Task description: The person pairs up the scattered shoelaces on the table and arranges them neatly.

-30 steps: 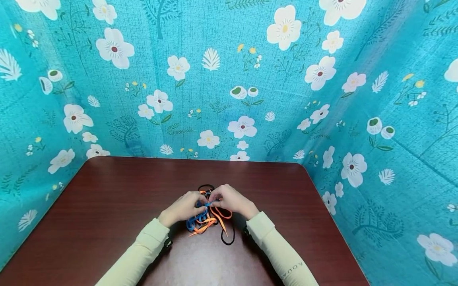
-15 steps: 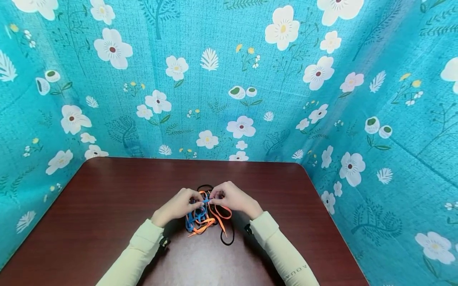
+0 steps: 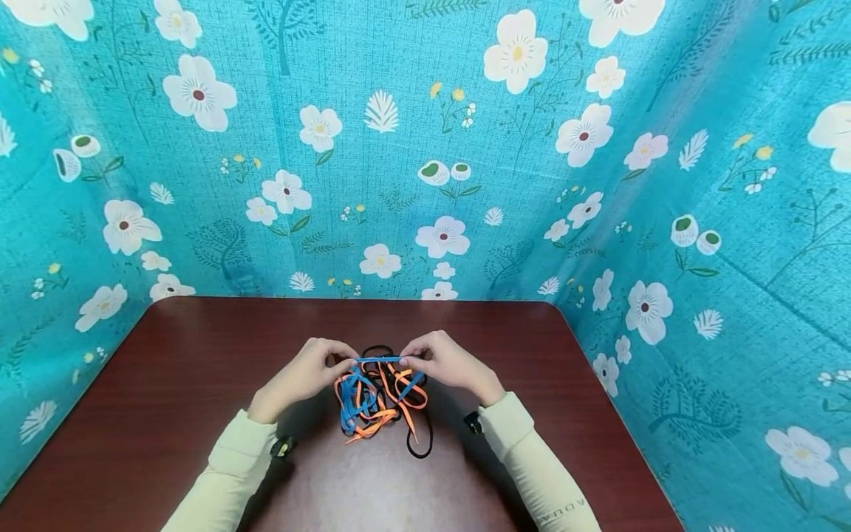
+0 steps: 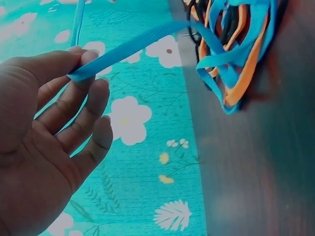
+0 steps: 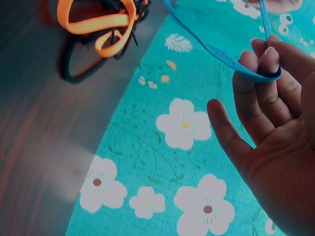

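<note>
A flat blue shoelace (image 3: 380, 360) is stretched level between my two hands over a tangled pile. Thumb and fingertips of my left hand (image 3: 309, 377) pinch it at one end of the taut stretch; my right hand (image 3: 455, 363) pinches the other. From each pinch the lace runs back down toward the pile, as the blue lace (image 4: 133, 46) in the left wrist view and the blue lace (image 5: 216, 53) in the right wrist view show. Orange shoelaces (image 3: 380, 420) and black laces (image 3: 429, 436) lie tangled with more blue lace beneath the hands.
The dark red-brown table (image 3: 199, 384) has rounded far corners. A teal flowered cloth (image 3: 399, 185) hangs behind it and along both sides. Dark devices sit under both wrists near the pale sleeves (image 3: 233, 458).
Both hands have moved apart and slightly away from me, drawing the blue shoelace out into a longer taut stretch. More of the pile shows beneath. The view has shifted slightly.
</note>
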Demonstrator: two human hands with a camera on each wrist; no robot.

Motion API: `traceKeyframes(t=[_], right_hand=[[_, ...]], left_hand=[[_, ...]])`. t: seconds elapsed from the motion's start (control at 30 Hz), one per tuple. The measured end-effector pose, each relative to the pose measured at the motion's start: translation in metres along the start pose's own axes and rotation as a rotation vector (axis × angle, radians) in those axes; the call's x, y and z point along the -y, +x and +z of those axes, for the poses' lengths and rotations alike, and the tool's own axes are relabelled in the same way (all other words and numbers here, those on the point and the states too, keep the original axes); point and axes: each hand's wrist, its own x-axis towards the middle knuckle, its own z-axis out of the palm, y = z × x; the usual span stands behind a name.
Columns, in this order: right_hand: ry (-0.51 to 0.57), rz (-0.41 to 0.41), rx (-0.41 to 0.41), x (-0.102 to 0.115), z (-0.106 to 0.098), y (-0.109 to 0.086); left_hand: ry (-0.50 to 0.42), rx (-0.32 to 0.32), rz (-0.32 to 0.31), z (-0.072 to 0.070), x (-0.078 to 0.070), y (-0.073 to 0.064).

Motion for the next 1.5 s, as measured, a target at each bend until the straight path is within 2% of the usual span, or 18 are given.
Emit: traceKeyframes(t=[0.2,0.43,0.6,1.03,1.5], right_hand=[[0.027,0.012,-0.026,-0.002,-0.010,-0.007],[-0.022,0.042,-0.076,-0.004,-0.023,-0.016],[-0.008,0.043,-0.112,-0.007,-0.033,-0.023],[-0.041,0.107,-0.182,-0.019,-0.055,-0.036],[-0.034,0.160,-0.249,-0.035,-0.077,-0.054]], left_hand=[[0.017,-0.038,-0.022,-0.012,-0.003,-0.007],[0.007,-0.083,-0.009,-0.024,0.003,-0.012],[0.007,-0.107,0.013,-0.031,0.007,-0.014],[0.073,-0.160,-0.020,-0.050,0.017,-0.025],[0.121,-0.258,-0.029,-0.071,0.026,-0.033]])
